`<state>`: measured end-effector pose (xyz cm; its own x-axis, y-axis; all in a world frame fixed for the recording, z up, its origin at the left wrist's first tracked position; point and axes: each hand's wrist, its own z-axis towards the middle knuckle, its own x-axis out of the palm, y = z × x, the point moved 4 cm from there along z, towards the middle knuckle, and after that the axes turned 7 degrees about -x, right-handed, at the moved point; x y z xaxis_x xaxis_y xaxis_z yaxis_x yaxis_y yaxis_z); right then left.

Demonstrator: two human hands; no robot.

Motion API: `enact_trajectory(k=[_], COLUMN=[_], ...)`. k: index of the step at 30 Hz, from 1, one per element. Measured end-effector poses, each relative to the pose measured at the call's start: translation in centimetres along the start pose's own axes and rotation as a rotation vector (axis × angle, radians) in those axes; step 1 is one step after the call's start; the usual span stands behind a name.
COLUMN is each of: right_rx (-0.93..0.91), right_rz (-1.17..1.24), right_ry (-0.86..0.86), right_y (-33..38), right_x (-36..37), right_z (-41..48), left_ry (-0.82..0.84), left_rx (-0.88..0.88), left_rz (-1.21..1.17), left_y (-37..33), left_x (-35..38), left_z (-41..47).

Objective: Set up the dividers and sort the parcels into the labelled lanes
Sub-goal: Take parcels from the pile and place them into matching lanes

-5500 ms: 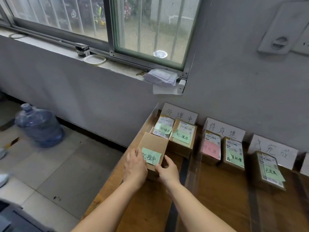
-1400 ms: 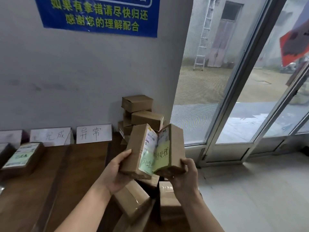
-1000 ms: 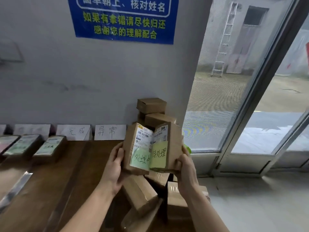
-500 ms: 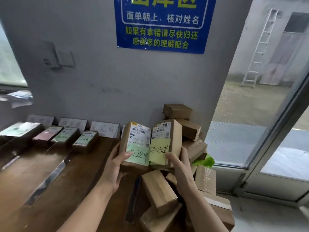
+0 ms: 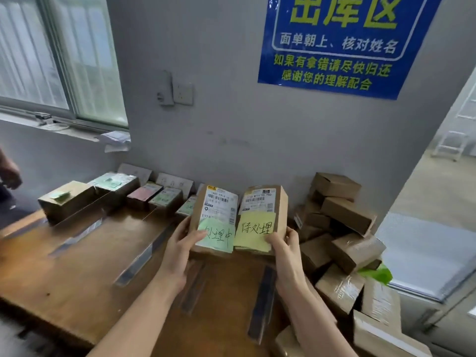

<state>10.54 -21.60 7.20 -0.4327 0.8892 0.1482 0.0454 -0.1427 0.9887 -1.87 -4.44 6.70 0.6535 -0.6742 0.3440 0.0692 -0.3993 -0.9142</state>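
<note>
I hold two small cardboard parcels side by side above the wooden table. My left hand grips the parcel with the green sticky note. My right hand grips the parcel with the yellow sticky note. Both show white shipping labels facing me. Clear divider strips lie across the table and mark off lanes. Sorted parcels with coloured notes sit in the far lanes below white lane label cards leaning on the wall.
A heap of unsorted cardboard boxes fills the table's right end by the glass door. A blue sign hangs on the grey wall. Another person's hand shows at the left edge near the window.
My view has swung left from the box heap toward the lanes. Both hands still carry the two parcels, now held over the table with the sorted lanes in sight.
</note>
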Motion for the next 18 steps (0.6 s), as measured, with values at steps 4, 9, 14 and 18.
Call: enact_trajectory(k=[4, 9, 14, 18], right_rx=[-0.007, 0.002, 0.024, 0.036], right_rz=[0.029, -0.042, -0.078, -0.071], right_ry=[0.029, 0.09, 0.128, 0.113], right_y=[-0.7, -1.7, -3.4, -4.4], right_x=[5.6, 13.4, 20.2, 24.7], right_z=[-0.9, -2.8, -3.4, -3.6], left_ry=[-0.057, -0.057, -0.099, -0.11], left_rx=[0.001, -0.043, -0.085, -0.112], left_rz=[0.037, 0.071, 0.063, 0.097], left_y=[-1.8, -4.3, -6.7, -8.2], left_x=[-5.2, -11.7, -18.2, -22.4], left_z=[-0.1, -0.2, -0.3, 0.2])
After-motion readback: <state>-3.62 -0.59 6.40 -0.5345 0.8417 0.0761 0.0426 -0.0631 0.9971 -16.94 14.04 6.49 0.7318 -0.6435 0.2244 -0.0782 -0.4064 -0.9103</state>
